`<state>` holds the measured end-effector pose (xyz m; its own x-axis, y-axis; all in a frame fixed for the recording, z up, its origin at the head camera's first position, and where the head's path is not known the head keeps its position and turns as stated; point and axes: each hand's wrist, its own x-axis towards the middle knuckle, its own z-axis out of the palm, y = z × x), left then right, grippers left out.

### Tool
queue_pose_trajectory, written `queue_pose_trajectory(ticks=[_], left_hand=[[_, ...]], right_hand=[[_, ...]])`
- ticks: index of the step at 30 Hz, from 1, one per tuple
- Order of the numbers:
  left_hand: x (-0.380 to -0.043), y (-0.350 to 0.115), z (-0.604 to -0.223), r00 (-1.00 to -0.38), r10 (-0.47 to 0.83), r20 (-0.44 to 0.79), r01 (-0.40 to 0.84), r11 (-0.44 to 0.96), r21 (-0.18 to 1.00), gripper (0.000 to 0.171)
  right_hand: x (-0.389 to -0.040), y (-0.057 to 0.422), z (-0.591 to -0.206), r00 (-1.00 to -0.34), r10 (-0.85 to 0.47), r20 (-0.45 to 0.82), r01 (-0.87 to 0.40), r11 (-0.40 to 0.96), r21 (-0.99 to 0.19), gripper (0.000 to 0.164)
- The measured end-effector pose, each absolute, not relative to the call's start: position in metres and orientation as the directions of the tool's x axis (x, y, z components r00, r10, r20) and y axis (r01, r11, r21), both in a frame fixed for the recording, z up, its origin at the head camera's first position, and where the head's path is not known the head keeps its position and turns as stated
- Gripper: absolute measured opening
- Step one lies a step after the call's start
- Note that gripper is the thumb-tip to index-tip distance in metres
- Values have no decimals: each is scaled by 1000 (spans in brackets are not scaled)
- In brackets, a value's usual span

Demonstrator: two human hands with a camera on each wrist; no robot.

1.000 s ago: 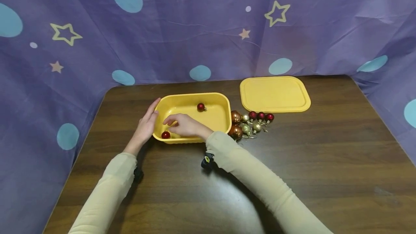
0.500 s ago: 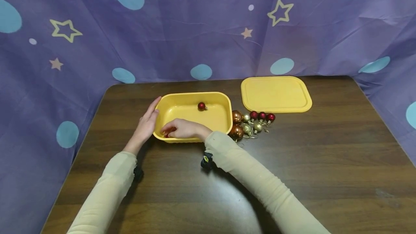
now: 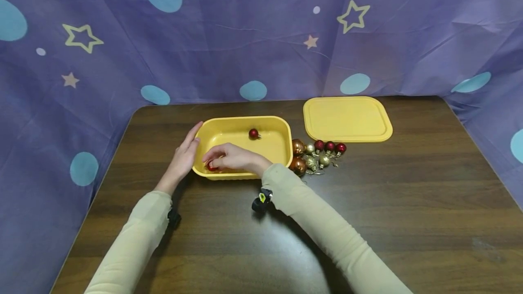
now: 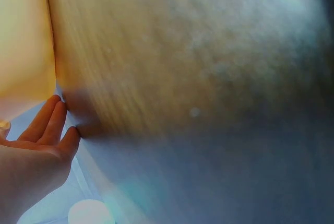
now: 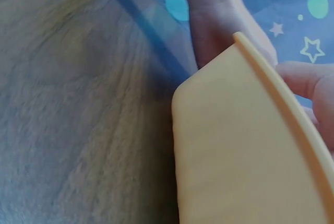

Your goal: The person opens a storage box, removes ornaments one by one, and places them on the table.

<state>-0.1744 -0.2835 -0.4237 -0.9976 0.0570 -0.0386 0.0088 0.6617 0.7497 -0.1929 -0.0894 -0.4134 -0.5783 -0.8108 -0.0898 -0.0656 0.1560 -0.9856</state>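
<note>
My left hand [image 3: 181,160] lies along the left end of a yellow plastic box [image 3: 273,146], fingers straight against its outer wall, the thumb at the rim. In the left wrist view, several fingertips [image 4: 55,101] touch that wall. Inside the box, at the near left corner, my right hand [image 3: 233,157] pinches a small shiny red Christmas bauble [image 3: 210,166], partly hidden by the fingers. A second red bauble [image 3: 254,134] lies near the box's far wall. From the right wrist, the box wall [image 5: 235,140] covers most of the right hand [image 5: 318,85].
Just right of the box sits a cluster of baubles: two large copper ones [image 3: 298,165], several gold ones [image 3: 324,160] and three dark red ones [image 3: 329,146]. A flat yellow lid [image 3: 347,119] lies behind them on the brown wooden table [image 3: 388,203]. Patterned purple cloth [image 3: 245,35] hangs behind.
The right hand has gone down to the red bauble in the near left corner, taken it between the fingers and risen slightly. My left hand has stayed at the box's end.
</note>
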Motion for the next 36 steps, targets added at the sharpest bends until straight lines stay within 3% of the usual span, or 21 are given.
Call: queue_pose_trajectory(ticks=[4, 11, 22, 36], left_hand=[[-174, -283, -423, -997, 53, -48, -2, 657, 754, 50], [-174, -283, -424, -997, 60, -42, 6, 639, 769, 50], [-174, -284, -427, -998, 51, -40, 1, 623, 782, 49], [-174, -284, -426, -998, 50, -37, 2, 617, 787, 50]], right_hand=[[-192, -85, -411, -662, -740, -118, 66, 99, -993, 29], [-192, -72, -410, -774, -627, -89, 95, 23, -995, 18], [-188, -37, -406, -811, -584, -25, 34, -4, -999, 31], [-183, -7, -397, -829, -559, 27, -15, -25, -1000, 29]])
